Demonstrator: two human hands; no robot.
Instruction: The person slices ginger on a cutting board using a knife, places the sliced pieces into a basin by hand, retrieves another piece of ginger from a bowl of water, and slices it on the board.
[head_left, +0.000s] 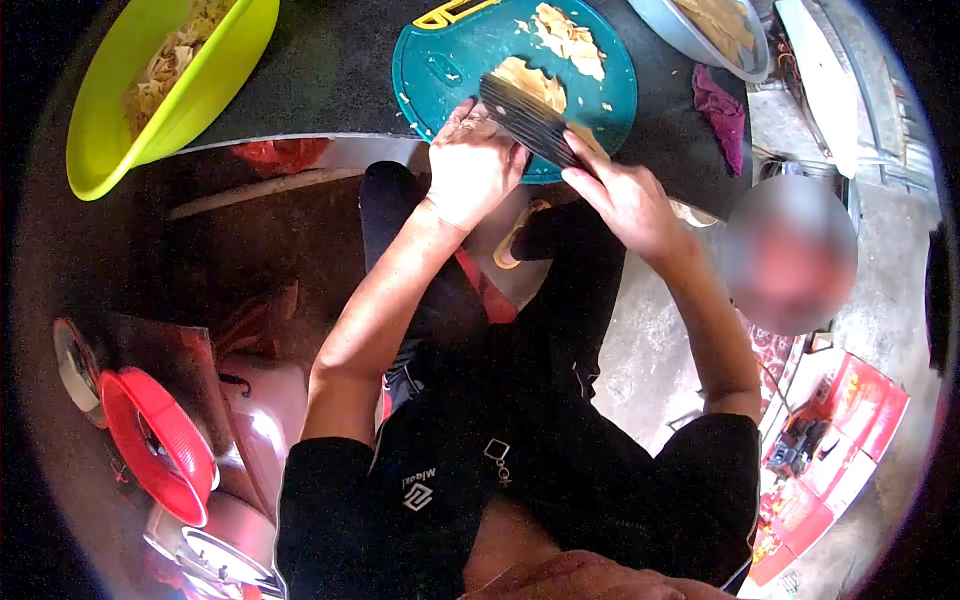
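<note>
My right hand (625, 200) grips a kitchen knife (528, 122) with a broad, dark, ridged blade, and its handle is hidden in my fingers. The blade slants over a round teal cutting board (425, 85). My left hand (475, 165) is curled on the near side of the blade, close to its far end; what its fingers hold is mostly hidden. Against the far side of the blade lies a pale yellow, layered piece of food (532, 80). Cut shreds of the same food (570, 42) lie farther back on the board.
A lime green basin (205, 95) with shredded food stands at the left table edge. At the back right is a grey-blue bowl (668, 35) with yellowish sheets. A purple cloth (718, 118) lies nearby. Red boxes (840, 430) and a red basket (125, 430) are below.
</note>
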